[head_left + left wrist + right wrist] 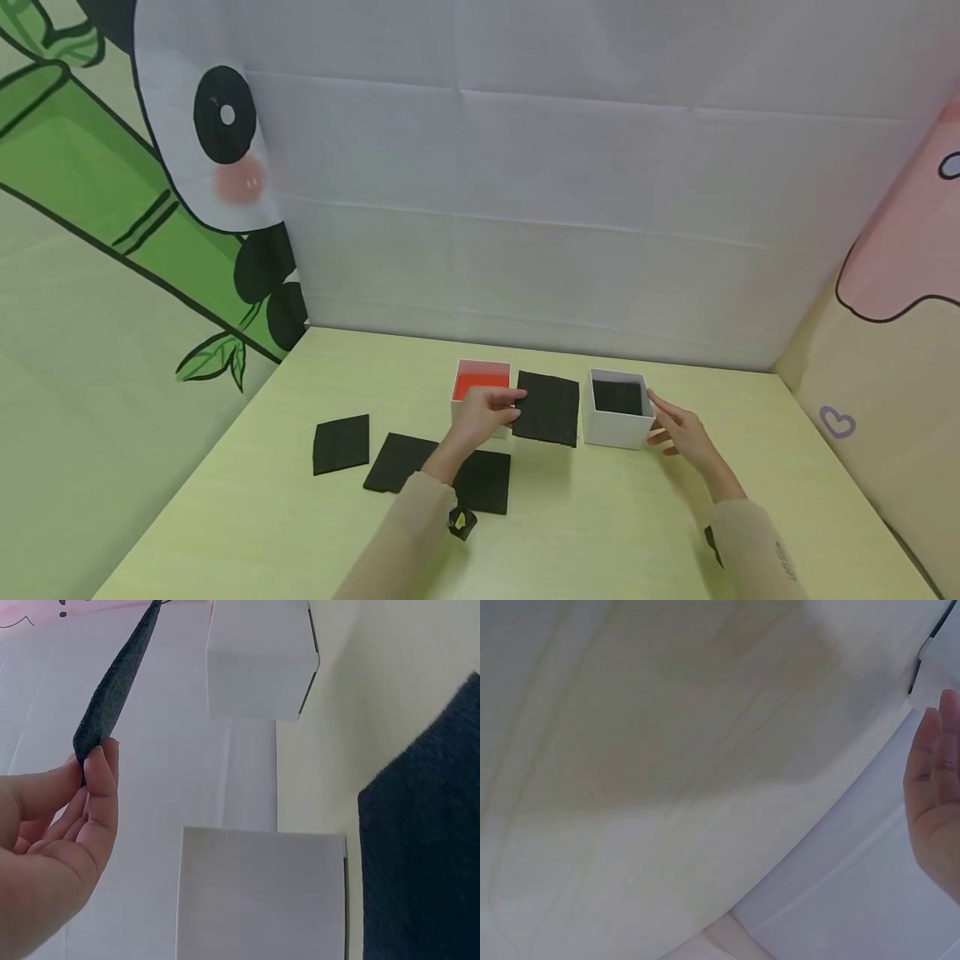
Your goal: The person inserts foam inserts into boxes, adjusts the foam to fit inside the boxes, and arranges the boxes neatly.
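My left hand (480, 417) pinches one edge of a black felt square (549, 408) between thumb and fingers. The square is raised above the table, between two white boxes, and the left wrist view shows it nearly edge-on (116, 686). At the right-hand white box (619, 432), my right hand (686, 435) has its fingertips right at the outer right wall, fingers extended. Inside that box lies black felt (617, 397). Behind my left hand, the other white box (483, 365) has something red (471, 382) in it; the hand covers part of its front.
On the pale yellow table (600, 533) lie three more black squares: one at far left (341, 444), one beside it (399, 462) and one (483, 483) partly behind my left forearm. A white fabric backdrop (525, 275) rises along the table's back edge.
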Demonstrator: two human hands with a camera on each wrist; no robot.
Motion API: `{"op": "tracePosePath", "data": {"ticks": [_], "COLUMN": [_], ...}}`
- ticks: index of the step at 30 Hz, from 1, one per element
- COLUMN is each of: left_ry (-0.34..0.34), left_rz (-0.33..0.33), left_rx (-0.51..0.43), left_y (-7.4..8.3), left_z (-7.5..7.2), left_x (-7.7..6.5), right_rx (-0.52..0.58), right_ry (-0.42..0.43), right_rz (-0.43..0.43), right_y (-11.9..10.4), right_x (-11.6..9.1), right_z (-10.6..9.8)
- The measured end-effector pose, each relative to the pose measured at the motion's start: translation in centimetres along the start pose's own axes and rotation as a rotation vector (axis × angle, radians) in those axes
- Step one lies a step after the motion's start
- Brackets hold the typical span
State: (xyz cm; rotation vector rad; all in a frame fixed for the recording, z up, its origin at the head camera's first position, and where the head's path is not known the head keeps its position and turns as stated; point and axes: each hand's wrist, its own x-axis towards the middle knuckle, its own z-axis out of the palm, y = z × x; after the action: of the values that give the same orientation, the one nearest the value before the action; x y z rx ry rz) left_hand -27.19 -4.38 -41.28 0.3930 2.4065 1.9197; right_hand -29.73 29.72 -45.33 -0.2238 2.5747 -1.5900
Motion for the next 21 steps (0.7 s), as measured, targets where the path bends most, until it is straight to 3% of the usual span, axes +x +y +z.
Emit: {"op": "tracePosePath", "data": {"ticks": [6, 21], "left_ry": [0.015, 0.039], "left_rz": [-0.04, -0.067], "left_rx": [-0.029, -0.129], "left_y": [0.6, 1.1], "left_z": [1.2, 4.1], "left_x": [1.1, 3.5], "right_rx": [0.004, -0.001], "right_ry": [0.003, 0.027], "right_rz": [0.006, 0.024], "right_y": [0.0, 0.2], "right_x": [0.0, 0.1], "right_z": [0.0, 0.1]}}
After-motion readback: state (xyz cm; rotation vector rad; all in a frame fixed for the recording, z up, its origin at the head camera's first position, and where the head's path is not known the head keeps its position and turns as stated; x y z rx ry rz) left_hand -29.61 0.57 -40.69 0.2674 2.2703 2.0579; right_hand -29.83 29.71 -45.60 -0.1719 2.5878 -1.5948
